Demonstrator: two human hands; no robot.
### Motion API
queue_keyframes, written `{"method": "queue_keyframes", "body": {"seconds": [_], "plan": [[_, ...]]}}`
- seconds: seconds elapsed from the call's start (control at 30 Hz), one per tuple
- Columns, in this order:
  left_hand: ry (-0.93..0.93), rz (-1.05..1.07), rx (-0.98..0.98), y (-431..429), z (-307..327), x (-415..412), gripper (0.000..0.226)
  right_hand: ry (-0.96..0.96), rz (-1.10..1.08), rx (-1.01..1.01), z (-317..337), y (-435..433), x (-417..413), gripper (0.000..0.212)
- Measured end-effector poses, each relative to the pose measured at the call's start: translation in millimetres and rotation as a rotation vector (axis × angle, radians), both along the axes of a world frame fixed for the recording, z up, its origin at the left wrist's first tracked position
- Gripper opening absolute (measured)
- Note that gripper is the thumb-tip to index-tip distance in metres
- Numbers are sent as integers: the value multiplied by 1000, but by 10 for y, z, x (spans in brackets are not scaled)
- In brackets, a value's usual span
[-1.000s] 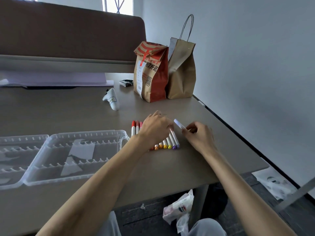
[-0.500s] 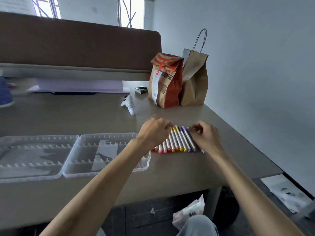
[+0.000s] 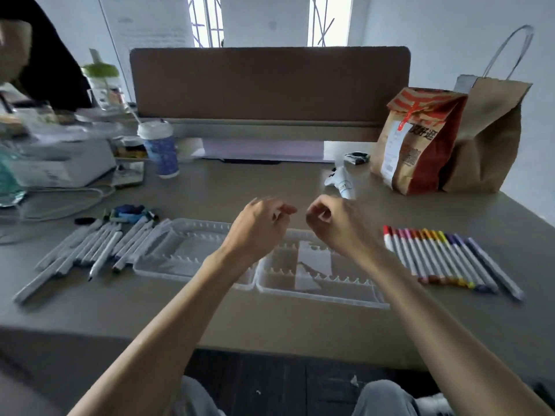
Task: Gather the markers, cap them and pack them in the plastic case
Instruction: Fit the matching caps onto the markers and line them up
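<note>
Above the open plastic case [image 3: 180, 262] our left hand [image 3: 258, 228] and right hand [image 3: 335, 228] hang loosely curled and empty, the coloured markers [image 3: 444, 259] lying nearer the right hand, lengthwise slanting away from us.

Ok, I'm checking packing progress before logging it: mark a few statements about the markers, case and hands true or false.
1. The plastic case lies open with no markers in it. True.
2. The row of red-to-purple markers lies left of the case. False: it lies right of it.
3. The left hand holds a marker. False: it hovers empty above the case.
4. A loose pile of grey markers lies left of the case. True.
</note>
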State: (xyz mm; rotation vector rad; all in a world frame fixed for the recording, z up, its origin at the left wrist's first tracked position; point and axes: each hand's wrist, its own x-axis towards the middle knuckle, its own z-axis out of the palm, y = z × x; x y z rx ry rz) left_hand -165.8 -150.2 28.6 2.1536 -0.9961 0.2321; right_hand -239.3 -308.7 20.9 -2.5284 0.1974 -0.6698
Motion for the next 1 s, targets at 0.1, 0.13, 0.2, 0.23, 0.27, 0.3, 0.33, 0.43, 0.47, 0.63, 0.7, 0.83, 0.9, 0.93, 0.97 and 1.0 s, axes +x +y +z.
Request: {"method": "queue_keyframes", "body": {"seconds": [0.1, 0.13, 0.2, 0.23, 0.27, 0.3, 0.33, 0.43, 0.47, 0.63, 0.7, 0.83, 0.9, 0.93, 0.97, 1.0], "plan": [[13, 97, -31, 473, 24, 287, 27, -27, 99, 1, 52, 444, 436, 9], [9, 128, -31, 617, 44, 384, 27, -21, 118, -7, 75, 580, 576, 9], [17, 192, -27, 886, 66, 594, 28, -12, 148, -13, 122, 823, 842, 9], [23, 227, -28, 1010, 70, 692, 28, -13, 162, -16, 144, 928, 964, 10], [25, 261, -29, 1125, 66, 779, 27, -15, 174, -24, 163, 1034, 1073, 9], [24, 288, -30, 1232, 61, 859, 27, -16, 186, -27, 171, 1132, 1179, 9], [20, 308, -24, 1328, 59, 926, 26, -11, 201, -19, 174, 1228, 1274, 8], [11, 358, 22, 1576, 49, 1085, 24, 44, 242, 13, 120, 1474, 1541, 5], [7, 374, 41, 1649, 44, 1140, 23, 68, 255, 10, 102, 1543, 1611, 6], [-38, 443, 122, 1995, -26, 1458, 20, 160, 348, -117, -1, 1774, 1816, 28], [-22, 458, 150, 2111, -84, 1572, 23, 169, 380, -112, -100, 1787, 1869, 27], [38, 452, 210, 2287, -250, 1796, 23, 213, 419, -44, -255, 1752, 1900, 21], [31, 451, 230, 2388, -321, 1871, 21, 217, 447, -30, -286, 1730, 1908, 26], [11, 458, 230, 2446, -347, 1884, 20, 214, 462, -27, -295, 1720, 1911, 28], [-13, 466, 214, 2511, -370, 1899, 21, 206, 478, -33, -302, 1706, 1930, 25], [-30, 466, 200, 2573, -383, 1901, 21, 201, 490, -50, -309, 1697, 1948, 19]]}}
